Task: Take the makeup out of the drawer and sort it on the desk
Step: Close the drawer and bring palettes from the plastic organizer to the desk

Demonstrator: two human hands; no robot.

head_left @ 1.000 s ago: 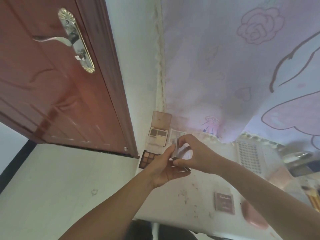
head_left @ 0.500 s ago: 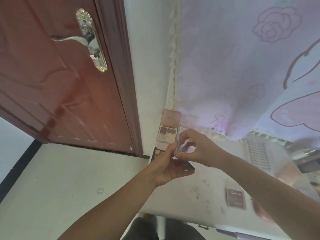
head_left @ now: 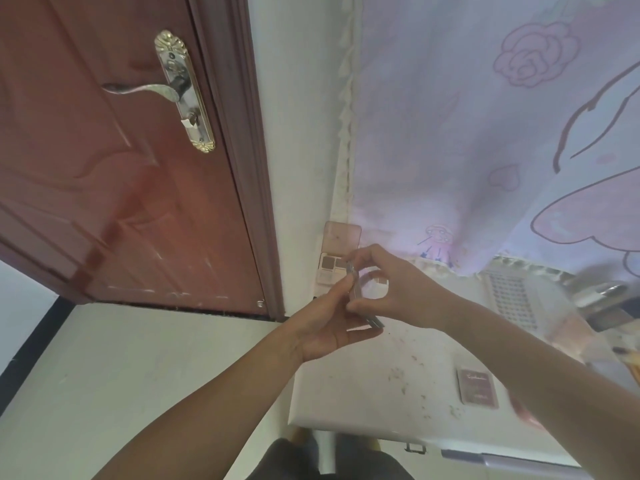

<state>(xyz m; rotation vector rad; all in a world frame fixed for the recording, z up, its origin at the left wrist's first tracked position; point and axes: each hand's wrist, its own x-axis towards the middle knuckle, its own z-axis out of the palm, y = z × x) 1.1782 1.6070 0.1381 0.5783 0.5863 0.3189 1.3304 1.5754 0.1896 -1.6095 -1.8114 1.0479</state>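
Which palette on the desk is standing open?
The beige palette at the desk's far left corner: its lid stands up against the wall and the shadow pans show. The pink palette near the front edge lies flat and closed.

I see the clear lid of the small palette swung nearly edge-on now between my right hand and left hand

Open palette at the desk's far left corner, closed palette near its front edge, door left.
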